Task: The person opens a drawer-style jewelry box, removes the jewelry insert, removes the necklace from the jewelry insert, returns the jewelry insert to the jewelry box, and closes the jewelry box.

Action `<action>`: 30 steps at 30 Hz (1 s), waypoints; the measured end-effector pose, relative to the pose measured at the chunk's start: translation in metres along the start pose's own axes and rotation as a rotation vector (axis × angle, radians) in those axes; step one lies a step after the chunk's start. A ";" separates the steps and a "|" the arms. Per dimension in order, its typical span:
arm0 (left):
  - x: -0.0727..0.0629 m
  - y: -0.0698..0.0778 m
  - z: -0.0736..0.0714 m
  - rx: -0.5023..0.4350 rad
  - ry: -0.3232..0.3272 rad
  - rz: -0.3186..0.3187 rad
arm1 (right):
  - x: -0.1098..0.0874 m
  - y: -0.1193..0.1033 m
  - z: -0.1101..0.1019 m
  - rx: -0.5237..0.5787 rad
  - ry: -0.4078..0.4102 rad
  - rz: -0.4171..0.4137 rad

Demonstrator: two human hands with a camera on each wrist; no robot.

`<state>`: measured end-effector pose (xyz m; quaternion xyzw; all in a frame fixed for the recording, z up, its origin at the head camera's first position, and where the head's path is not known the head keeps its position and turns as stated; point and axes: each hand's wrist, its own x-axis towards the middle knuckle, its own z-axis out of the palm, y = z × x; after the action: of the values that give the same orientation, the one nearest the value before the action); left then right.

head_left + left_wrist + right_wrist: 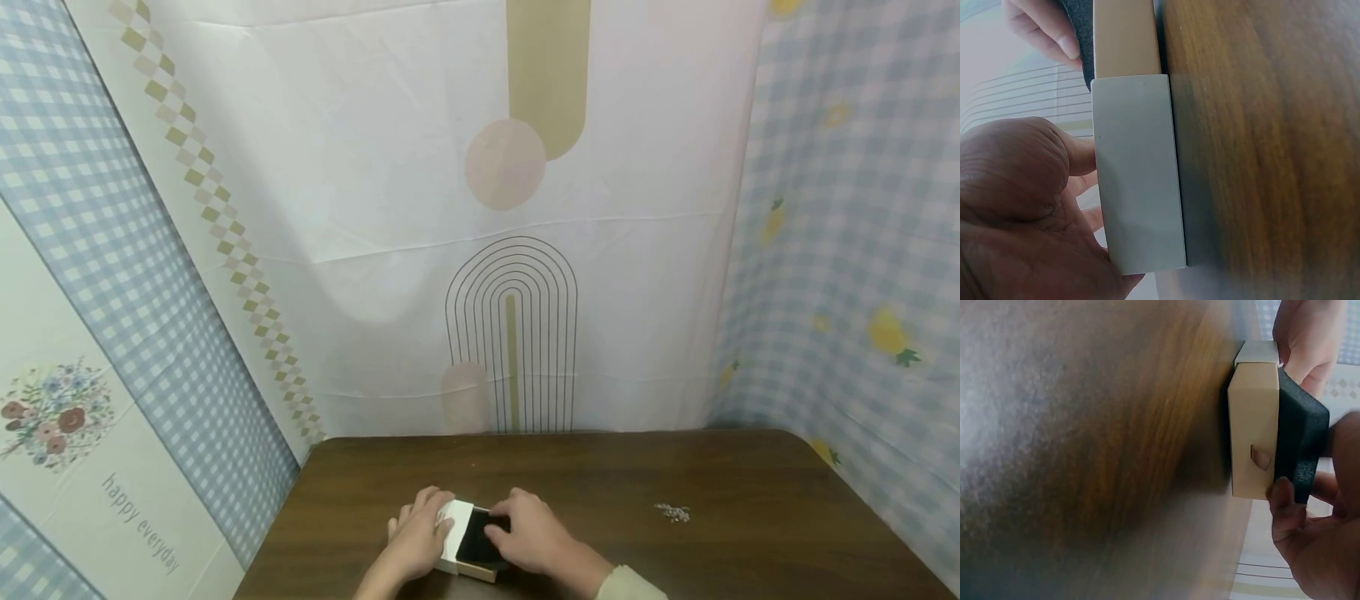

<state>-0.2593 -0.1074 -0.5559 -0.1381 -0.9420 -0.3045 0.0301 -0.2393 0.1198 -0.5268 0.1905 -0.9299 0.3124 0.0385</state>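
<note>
A small box lies on the brown table, its white sleeve [457, 522] partly slid off a tan drawer [477, 572]. My left hand [415, 540] grips the sleeve, thumb on one side and fingers on the other, as the left wrist view of the sleeve [1138, 175] shows. A black foam-like pad [472, 543] sits at the drawer's open top. In the right wrist view, this pad [1302, 434] stands tilted above the drawer [1252, 419], which has a small notch in its end. My right hand [534, 533] pinches the pad at its outer end.
A little heap of small silvery pieces [672, 512] lies on the table [735, 483] to the right. Behind the table hangs a white patterned cloth [375, 333], with blue checked cloth [847, 250] at the sides.
</note>
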 end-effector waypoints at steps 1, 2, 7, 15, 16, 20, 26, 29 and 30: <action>0.000 0.000 0.000 0.000 -0.002 -0.003 | -0.001 0.000 -0.001 0.013 -0.025 0.016; 0.000 0.000 -0.001 0.001 -0.006 0.005 | -0.002 -0.001 -0.001 0.023 -0.045 0.034; 0.000 -0.001 -0.001 -0.003 -0.017 -0.009 | -0.003 -0.006 0.002 0.029 -0.032 0.093; 0.002 0.000 0.003 -0.014 -0.027 -0.004 | -0.001 -0.016 0.014 -0.181 0.059 0.102; 0.002 0.000 0.003 -0.013 -0.031 -0.001 | 0.000 -0.017 0.015 -0.204 0.063 0.092; 0.001 -0.002 0.005 -0.008 -0.029 0.007 | 0.001 -0.021 0.018 -0.209 0.054 0.068; -0.002 0.000 0.002 0.004 -0.001 -0.001 | 0.004 -0.025 0.019 -0.096 0.016 0.093; -0.003 0.005 -0.004 0.000 -0.014 -0.010 | 0.005 -0.023 0.023 -0.114 0.038 0.096; -0.004 0.008 -0.007 -0.001 -0.025 -0.014 | 0.006 -0.022 0.025 -0.134 0.048 0.092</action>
<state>-0.2533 -0.1065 -0.5461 -0.1352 -0.9430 -0.3035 0.0162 -0.2355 0.0865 -0.5332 0.1368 -0.9553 0.2554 0.0590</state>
